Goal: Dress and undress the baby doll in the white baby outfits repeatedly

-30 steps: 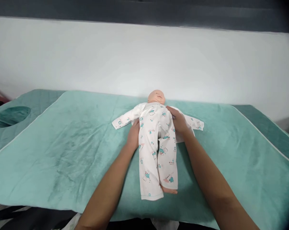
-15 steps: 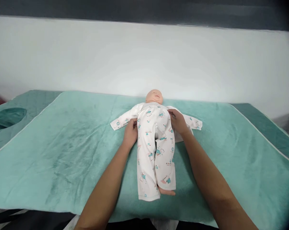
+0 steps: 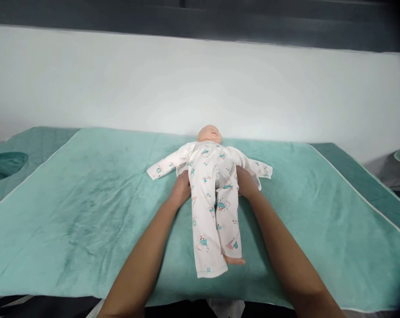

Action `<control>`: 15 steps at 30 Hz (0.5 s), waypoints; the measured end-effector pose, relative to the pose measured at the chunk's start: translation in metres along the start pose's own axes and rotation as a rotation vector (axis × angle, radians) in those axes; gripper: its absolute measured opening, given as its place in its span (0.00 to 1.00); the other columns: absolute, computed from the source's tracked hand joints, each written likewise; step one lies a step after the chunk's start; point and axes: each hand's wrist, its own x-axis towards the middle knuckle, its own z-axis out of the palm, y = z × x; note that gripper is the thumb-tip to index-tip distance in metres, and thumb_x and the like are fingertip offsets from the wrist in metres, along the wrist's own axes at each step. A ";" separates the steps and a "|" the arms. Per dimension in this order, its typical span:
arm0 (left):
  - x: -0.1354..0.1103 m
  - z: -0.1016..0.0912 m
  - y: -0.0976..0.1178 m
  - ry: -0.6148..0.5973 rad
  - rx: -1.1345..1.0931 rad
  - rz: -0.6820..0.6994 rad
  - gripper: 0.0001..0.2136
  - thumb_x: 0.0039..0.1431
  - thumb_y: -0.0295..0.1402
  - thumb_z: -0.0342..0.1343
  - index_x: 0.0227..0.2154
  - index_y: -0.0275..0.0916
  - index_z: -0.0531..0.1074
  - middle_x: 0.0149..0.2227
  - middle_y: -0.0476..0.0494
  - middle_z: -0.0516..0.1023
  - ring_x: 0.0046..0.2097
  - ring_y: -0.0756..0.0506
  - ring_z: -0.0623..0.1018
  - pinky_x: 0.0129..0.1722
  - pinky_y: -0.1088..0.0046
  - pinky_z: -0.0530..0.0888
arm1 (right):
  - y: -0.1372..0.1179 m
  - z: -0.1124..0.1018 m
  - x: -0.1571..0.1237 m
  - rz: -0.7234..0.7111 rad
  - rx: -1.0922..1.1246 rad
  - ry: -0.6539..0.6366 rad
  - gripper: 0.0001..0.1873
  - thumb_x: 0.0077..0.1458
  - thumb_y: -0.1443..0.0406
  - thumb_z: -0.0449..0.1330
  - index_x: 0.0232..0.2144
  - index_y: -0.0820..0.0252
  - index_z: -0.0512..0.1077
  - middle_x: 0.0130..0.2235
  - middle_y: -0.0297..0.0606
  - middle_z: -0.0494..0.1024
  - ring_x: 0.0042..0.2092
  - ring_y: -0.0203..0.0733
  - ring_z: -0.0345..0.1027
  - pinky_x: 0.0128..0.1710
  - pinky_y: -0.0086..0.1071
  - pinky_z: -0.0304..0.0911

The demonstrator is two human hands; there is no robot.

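Note:
A baby doll point(image 3: 209, 133) lies on its back on a teal towel point(image 3: 87, 198), dressed in a white printed shirt point(image 3: 173, 161) and white printed trousers point(image 3: 213, 207). One bare foot point(image 3: 234, 260) pokes out of a trouser leg. My left hand point(image 3: 181, 187) presses against the doll's left side at the waist. My right hand point(image 3: 244, 181) holds the other side, its fingers tucked under the trousers' edge. Both hands' fingers are mostly hidden by the cloth.
The towel covers a padded table with a darker teal surface point(image 3: 362, 172) showing at the right. A face hole point(image 3: 4, 163) in the table lies at the far left. A white wall point(image 3: 200, 84) runs behind. White cloth point(image 3: 224, 307) hangs below the near edge.
Both hands slid down from the doll's chest to its waist. The right hand, earlier flat on top, now sits at the side under the trousers. The view shifted slightly left.

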 end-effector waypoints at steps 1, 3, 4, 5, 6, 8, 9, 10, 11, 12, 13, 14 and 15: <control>0.000 0.001 0.002 0.017 -0.026 -0.005 0.15 0.59 0.32 0.52 0.47 0.38 0.76 0.50 0.34 0.79 0.54 0.34 0.75 0.57 0.51 0.71 | 0.001 -0.002 -0.005 -0.066 -0.001 -0.068 0.08 0.56 0.65 0.56 0.35 0.57 0.76 0.40 0.43 0.77 0.45 0.48 0.69 0.47 0.41 0.65; -0.001 0.001 0.005 0.037 -0.072 -0.013 0.15 0.60 0.32 0.52 0.48 0.39 0.76 0.50 0.36 0.79 0.55 0.34 0.75 0.58 0.51 0.70 | -0.001 -0.003 -0.013 -0.186 0.011 -0.130 0.08 0.57 0.62 0.58 0.35 0.55 0.77 0.41 0.42 0.78 0.49 0.50 0.68 0.54 0.45 0.64; -0.001 0.000 0.006 0.040 -0.089 -0.018 0.15 0.59 0.33 0.53 0.48 0.40 0.75 0.51 0.36 0.79 0.55 0.34 0.75 0.59 0.51 0.70 | -0.003 -0.002 -0.016 -0.233 0.022 -0.142 0.08 0.58 0.61 0.58 0.35 0.54 0.77 0.41 0.42 0.78 0.50 0.50 0.68 0.56 0.46 0.62; -0.001 -0.001 0.007 0.042 -0.101 -0.023 0.16 0.59 0.34 0.54 0.49 0.40 0.75 0.52 0.36 0.78 0.55 0.34 0.75 0.59 0.50 0.70 | -0.006 -0.001 -0.018 -0.271 0.037 -0.149 0.08 0.58 0.61 0.58 0.36 0.53 0.77 0.41 0.41 0.79 0.51 0.50 0.68 0.58 0.47 0.61; -0.001 -0.002 0.008 0.043 -0.113 -0.028 0.17 0.59 0.35 0.55 0.50 0.39 0.74 0.53 0.35 0.77 0.56 0.34 0.75 0.59 0.50 0.70 | -0.010 0.001 -0.019 -0.293 0.057 -0.150 0.08 0.59 0.60 0.58 0.36 0.53 0.77 0.42 0.41 0.79 0.52 0.51 0.68 0.60 0.48 0.60; -0.002 -0.003 0.009 0.055 -0.141 -0.040 0.19 0.58 0.38 0.57 0.51 0.39 0.73 0.55 0.35 0.76 0.57 0.33 0.74 0.59 0.49 0.70 | -0.021 0.005 -0.021 -0.282 0.097 -0.131 0.10 0.58 0.59 0.59 0.39 0.54 0.77 0.44 0.42 0.79 0.53 0.52 0.68 0.61 0.48 0.60; -0.002 -0.003 0.009 0.061 -0.156 -0.043 0.20 0.58 0.40 0.58 0.52 0.38 0.73 0.55 0.36 0.76 0.57 0.33 0.74 0.59 0.50 0.71 | -0.026 0.007 -0.022 -0.250 0.111 -0.111 0.10 0.57 0.59 0.59 0.40 0.55 0.76 0.45 0.43 0.79 0.52 0.53 0.69 0.60 0.49 0.61; -0.002 -0.003 0.009 0.067 -0.169 -0.045 0.20 0.58 0.41 0.58 0.51 0.39 0.73 0.55 0.36 0.76 0.58 0.32 0.73 0.59 0.49 0.71 | -0.030 0.010 -0.022 -0.208 0.120 -0.088 0.11 0.57 0.60 0.59 0.40 0.57 0.76 0.45 0.44 0.79 0.51 0.54 0.70 0.58 0.49 0.63; -0.002 -0.003 0.008 0.070 -0.179 -0.045 0.20 0.59 0.42 0.58 0.51 0.39 0.73 0.54 0.36 0.77 0.58 0.32 0.73 0.59 0.49 0.71 | -0.034 0.012 -0.023 -0.161 0.124 -0.063 0.11 0.56 0.60 0.60 0.40 0.58 0.76 0.44 0.45 0.79 0.50 0.55 0.70 0.56 0.49 0.64; -0.003 -0.002 0.007 0.069 -0.185 -0.042 0.21 0.58 0.44 0.58 0.51 0.39 0.73 0.54 0.37 0.77 0.58 0.31 0.73 0.60 0.48 0.70 | -0.036 0.014 -0.024 -0.124 0.121 -0.044 0.12 0.56 0.61 0.60 0.40 0.59 0.76 0.44 0.46 0.79 0.50 0.57 0.71 0.55 0.49 0.65; -0.004 -0.002 0.006 0.072 -0.190 -0.036 0.22 0.57 0.46 0.59 0.51 0.40 0.73 0.54 0.36 0.77 0.59 0.31 0.72 0.61 0.47 0.69 | -0.037 0.016 -0.024 -0.101 0.115 -0.027 0.12 0.55 0.61 0.60 0.41 0.59 0.75 0.44 0.46 0.79 0.50 0.57 0.71 0.54 0.50 0.66; -0.004 -0.001 0.006 0.077 -0.197 -0.028 0.24 0.57 0.48 0.59 0.51 0.40 0.73 0.54 0.36 0.77 0.59 0.30 0.72 0.62 0.46 0.68 | -0.037 0.017 -0.024 -0.091 0.106 -0.013 0.13 0.55 0.61 0.60 0.42 0.59 0.75 0.45 0.47 0.79 0.51 0.58 0.70 0.55 0.50 0.65; -0.005 -0.001 0.006 0.084 -0.209 -0.023 0.25 0.56 0.50 0.59 0.52 0.39 0.72 0.53 0.35 0.76 0.60 0.30 0.71 0.63 0.45 0.66 | -0.036 0.019 -0.024 -0.095 0.094 -0.004 0.14 0.56 0.61 0.60 0.43 0.59 0.75 0.47 0.47 0.79 0.52 0.58 0.69 0.56 0.49 0.65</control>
